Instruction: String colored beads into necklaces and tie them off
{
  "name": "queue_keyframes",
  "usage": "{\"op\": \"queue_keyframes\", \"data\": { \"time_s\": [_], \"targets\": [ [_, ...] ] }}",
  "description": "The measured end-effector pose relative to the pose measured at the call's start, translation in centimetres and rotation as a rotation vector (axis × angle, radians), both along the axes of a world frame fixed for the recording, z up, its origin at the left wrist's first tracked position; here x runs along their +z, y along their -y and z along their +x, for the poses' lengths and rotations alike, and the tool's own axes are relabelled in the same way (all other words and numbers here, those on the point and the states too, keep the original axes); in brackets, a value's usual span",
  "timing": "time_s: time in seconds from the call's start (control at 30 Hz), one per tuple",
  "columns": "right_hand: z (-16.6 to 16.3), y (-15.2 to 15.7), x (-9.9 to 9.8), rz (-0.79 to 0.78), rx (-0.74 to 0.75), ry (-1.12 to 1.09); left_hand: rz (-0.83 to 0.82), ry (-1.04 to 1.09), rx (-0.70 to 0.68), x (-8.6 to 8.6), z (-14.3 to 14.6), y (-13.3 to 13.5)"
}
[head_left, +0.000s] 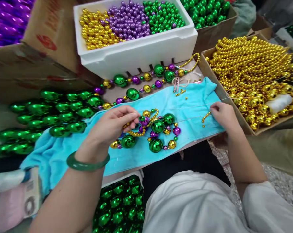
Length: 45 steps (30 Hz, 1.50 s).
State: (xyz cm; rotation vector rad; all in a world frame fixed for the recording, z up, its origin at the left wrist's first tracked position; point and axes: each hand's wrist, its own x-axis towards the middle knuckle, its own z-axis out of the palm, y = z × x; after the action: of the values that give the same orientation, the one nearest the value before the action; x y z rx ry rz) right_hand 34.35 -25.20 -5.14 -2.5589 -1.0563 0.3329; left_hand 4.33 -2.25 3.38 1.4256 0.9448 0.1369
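Observation:
Over the turquoise towel [185, 100], my left hand [114, 121] pinches the near end of a bead necklace [157, 126] strung with green, purple and gold balls. The rest of that strand lies coiled on the towel, right of the fingers. At the towel's right side my right hand [220, 113] is closed, fingertips together. A thin clear thread [195, 118] runs from the beads toward it; whether the fingers grip its end is too fine to see. Just left of that hand lies a short row of small gold beads [206, 117].
A white foam box [136, 48] of gold, purple and green beads stands at the back. Right of the towel is a carton [248, 129] of gold strands with a thread spool [280, 103]. Another necklace [133, 94] lies behind. Large green beads [64, 113] sit left.

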Motion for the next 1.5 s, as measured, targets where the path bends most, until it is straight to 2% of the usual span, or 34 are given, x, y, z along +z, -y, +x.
{"op": "queue_keyframes", "data": {
  "time_s": [0.07, 0.13, 0.2, 0.23, 0.3, 0.33, 0.4, 0.5, 0.57, 0.7, 0.8, 0.87, 0.97, 1.07, 1.13, 1.17, 1.23, 1.33, 1.43, 1.5],
  "targets": [
    [1.0, 0.6, 0.5, -0.006, 0.021, -0.076, -0.004, -0.006, 0.004, 0.2, 0.2, 0.0],
    [1.2, 0.0, 1.6, 0.018, 0.173, -0.254, -0.011, -0.011, 0.015, 0.3, 0.5, 0.1],
    [0.9, -2.2, 2.9, 0.142, 0.323, -0.364, -0.017, -0.010, 0.019, 0.1, 0.7, 0.3],
    [0.7, -4.0, 3.4, 0.224, 0.369, -0.337, -0.015, -0.006, 0.013, -0.1, 0.8, 0.4],
    [0.4, -8.2, 3.9, 0.329, 0.407, -0.075, -0.009, 0.012, -0.006, -0.4, 0.9, 0.5],
    [0.4, -10.6, 3.7, 0.295, 0.456, 0.071, -0.008, 0.020, -0.016, -0.5, 0.9, 0.5],
    [0.8, -14.9, 2.7, 0.109, 0.649, 0.291, -0.012, 0.027, -0.026, -0.6, 0.8, 0.5],
    [2.0, -19.0, 0.6, -0.106, 0.911, 0.483, -0.020, 0.031, -0.022, -0.6, 0.7, 0.5],
    [2.9, -19.9, -0.7, -0.144, 0.983, 0.554, -0.027, 0.040, -0.023, -0.6, 0.7, 0.5],
    [4.4, -19.7, -2.7, -0.097, 1.013, 0.615, -0.065, 0.073, -0.021, -0.8, 0.7, 0.3],
    [5.0, -19.5, -3.6, -0.042, 0.987, 0.579, -0.080, 0.093, -0.024, -1.0, 0.8, 0.1],
    [5.0, -19.6, -3.5, 0.028, 0.937, 0.518, -0.083, 0.099, -0.020, -1.1, 0.8, -0.1],
    [4.0, -19.1, -1.7, 0.323, 0.691, 0.324, -0.084, 0.096, -0.003, -1.2, 0.9, -0.2],
    [1.0, -16.6, 1.4, 0.713, 0.342, -0.101, -0.102, 0.095, 0.014, -1.5, 0.9, -0.2],
    [-1.7, -13.7, 3.0, 0.842, 0.231, -0.519, -0.117, 0.108, 0.019, -1.7, 0.9, -0.3],
    [-3.2, -12.1, 3.4, 0.851, 0.200, -0.696, -0.122, 0.118, 0.022, -1.8, 0.8, -0.3],
    [-6.1, -9.0, 3.3, 0.771, 0.100, -0.933, -0.127, 0.137, 0.022, -2.0, 0.9, -0.3],
    [-9.9, -5.7, 1.9, 0.587, -0.085, -1.230, -0.116, 0.159, 0.024, -2.1, 1.0, -0.1],
    [-13.0, -4.6, 1.0, 0.420, -0.158, -1.604, -0.098, 0.159, 0.022, -2.0, 1.1, 0.3],
    [-14.4, -5.0, 1.0, 0.390, -0.180, -1.784, -0.091, 0.149, 0.013, -1.8, 1.1, 0.6]
  ]
}}
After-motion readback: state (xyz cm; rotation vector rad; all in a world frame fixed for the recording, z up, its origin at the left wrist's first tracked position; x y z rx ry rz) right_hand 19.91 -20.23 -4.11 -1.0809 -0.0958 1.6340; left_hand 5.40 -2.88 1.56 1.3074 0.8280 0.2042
